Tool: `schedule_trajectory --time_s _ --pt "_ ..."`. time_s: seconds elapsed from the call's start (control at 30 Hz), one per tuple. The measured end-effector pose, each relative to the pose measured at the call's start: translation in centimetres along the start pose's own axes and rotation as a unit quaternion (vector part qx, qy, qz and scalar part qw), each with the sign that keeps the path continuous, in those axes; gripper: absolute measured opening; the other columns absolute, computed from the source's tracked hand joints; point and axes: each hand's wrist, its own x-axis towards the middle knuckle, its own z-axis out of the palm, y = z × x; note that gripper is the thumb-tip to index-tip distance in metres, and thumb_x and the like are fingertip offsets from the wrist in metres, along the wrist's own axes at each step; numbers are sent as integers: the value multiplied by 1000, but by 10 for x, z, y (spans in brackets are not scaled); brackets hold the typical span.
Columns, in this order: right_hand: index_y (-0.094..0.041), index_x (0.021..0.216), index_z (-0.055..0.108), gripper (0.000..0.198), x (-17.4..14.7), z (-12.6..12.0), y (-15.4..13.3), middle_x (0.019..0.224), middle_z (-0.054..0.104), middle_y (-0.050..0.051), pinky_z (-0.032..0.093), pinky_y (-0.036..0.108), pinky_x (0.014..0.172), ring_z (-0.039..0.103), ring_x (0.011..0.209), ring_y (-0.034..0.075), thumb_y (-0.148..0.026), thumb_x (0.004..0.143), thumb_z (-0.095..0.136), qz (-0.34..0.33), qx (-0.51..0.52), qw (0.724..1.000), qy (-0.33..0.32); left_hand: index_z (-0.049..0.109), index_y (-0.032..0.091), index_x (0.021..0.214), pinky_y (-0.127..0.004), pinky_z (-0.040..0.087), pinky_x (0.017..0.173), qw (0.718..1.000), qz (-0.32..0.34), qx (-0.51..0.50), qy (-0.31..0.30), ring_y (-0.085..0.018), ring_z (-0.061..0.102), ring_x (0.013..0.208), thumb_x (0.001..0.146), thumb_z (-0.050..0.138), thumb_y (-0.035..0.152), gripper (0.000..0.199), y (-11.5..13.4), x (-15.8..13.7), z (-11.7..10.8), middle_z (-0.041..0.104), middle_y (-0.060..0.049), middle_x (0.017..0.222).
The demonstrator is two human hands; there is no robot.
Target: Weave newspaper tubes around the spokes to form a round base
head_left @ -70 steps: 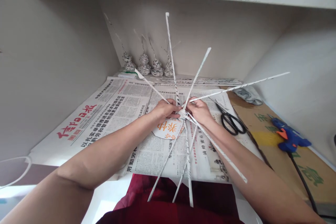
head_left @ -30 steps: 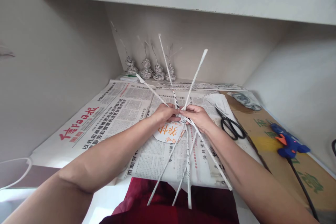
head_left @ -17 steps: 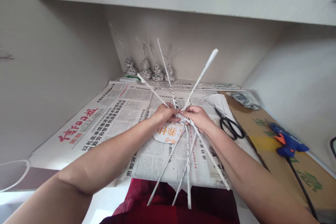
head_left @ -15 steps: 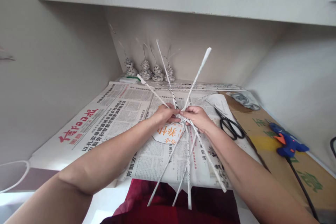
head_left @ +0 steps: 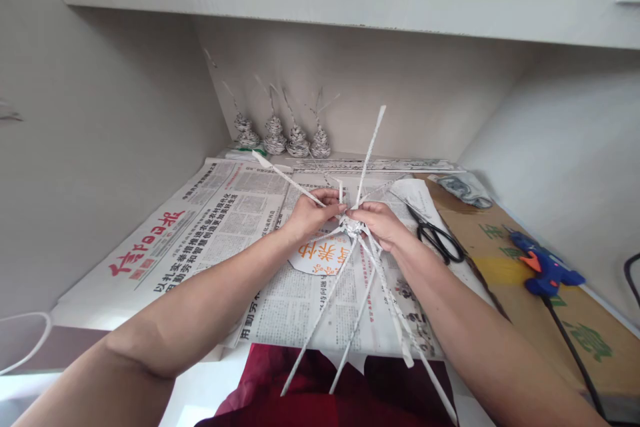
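Note:
Between my hands is a small woven piece (head_left: 354,227) made of rolled newspaper strips, with long strips radiating from it in all directions. My left hand (head_left: 316,215) is closed, its thumb and fingers pinching the left side of the weave. On the other side, my right hand (head_left: 379,223) grips the weave's right edge, thumb close to the left one. One paper strip (head_left: 371,153) stands up and away from me; another (head_left: 320,320) slants down toward my lap. Beneath the weave lies a white paper piece (head_left: 317,259) with orange characters.
Newspaper sheets (head_left: 200,233) cover the table. Black-handled scissors (head_left: 440,243) lie right of my right hand. A blue glue gun (head_left: 547,267) rests on cardboard (head_left: 500,267) farther right. Several woven gourd shapes (head_left: 299,143) stand at the back beside a bundle of paper strips (head_left: 380,165).
The strip that pointed up and left by my left hand now looks bent or shortened. Strips below the weave have swung right. Both hands still grip the weave.

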Motion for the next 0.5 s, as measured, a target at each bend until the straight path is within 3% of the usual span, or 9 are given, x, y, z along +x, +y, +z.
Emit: schedule_trajectory --time_s 0.23,0.5 --pt "-17 59 58 19 -2 0 1 46 55 -4 34 22 41 47 40 10 -27 55 73 10 -5 1000 -21 67 15 108 -22 46 62 996 52 62 -31 -10 58 62 65 72 21 44 -1 2 -4 64 0 73" --pt "-15 61 60 20 -3 1 -1 48 58 -3 39 22 43 51 42 10 -23 51 76 19 27 999 -24 70 14 100 -24 48 67 995 -13 84 -50 -16 63 74 68 70 25 34 2 -2 -2 70 -7 86"
